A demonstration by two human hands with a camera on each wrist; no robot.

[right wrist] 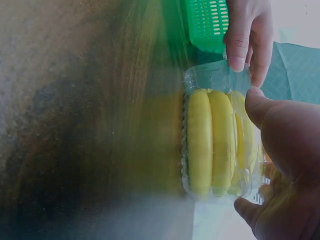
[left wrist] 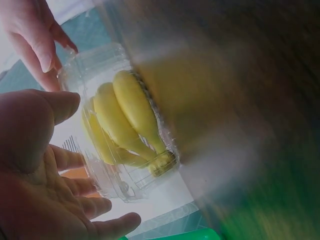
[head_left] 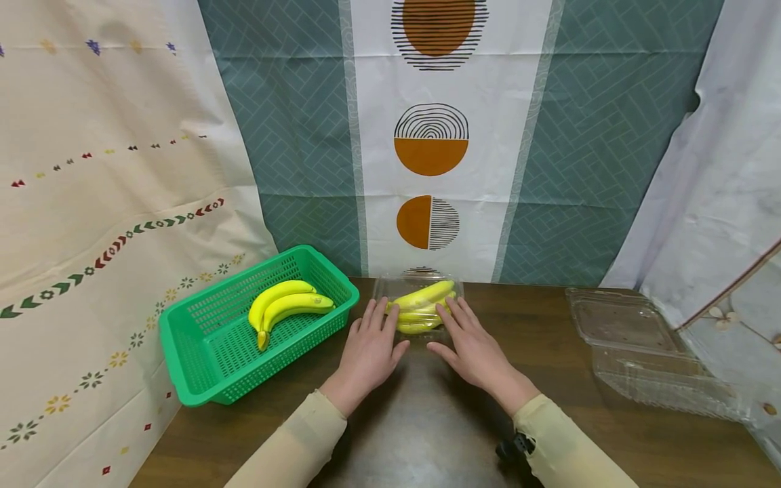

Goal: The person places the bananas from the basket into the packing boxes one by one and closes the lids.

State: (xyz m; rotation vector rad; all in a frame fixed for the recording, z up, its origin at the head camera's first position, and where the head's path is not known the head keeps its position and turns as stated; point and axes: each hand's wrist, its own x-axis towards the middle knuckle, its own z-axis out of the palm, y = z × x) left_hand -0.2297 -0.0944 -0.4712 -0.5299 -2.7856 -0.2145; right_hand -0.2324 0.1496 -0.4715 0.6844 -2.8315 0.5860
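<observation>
A clear plastic clamshell box point(left wrist: 100, 57) stands at the back of the table, its lid down over a bunch of yellow bananas point(head_left: 424, 308). My left hand point(head_left: 369, 349) lies at the box's left front corner, fingers extended and slightly spread over its top edge. On the other side, my right hand point(head_left: 478, 352) has its fingers reaching onto the right front corner. Both thumbs point inward along the front. In the wrist views, the banana stems point(left wrist: 162, 162) sit toward the left end of the box.
To the left, a green plastic basket point(head_left: 293, 359) holds another bunch of bananas point(head_left: 287, 305). An open clear clamshell box point(head_left: 634, 325) lies at the right by the marbled cloth. Patterned curtains point(head_left: 305, 135) hang behind the brown table point(head_left: 537, 325).
</observation>
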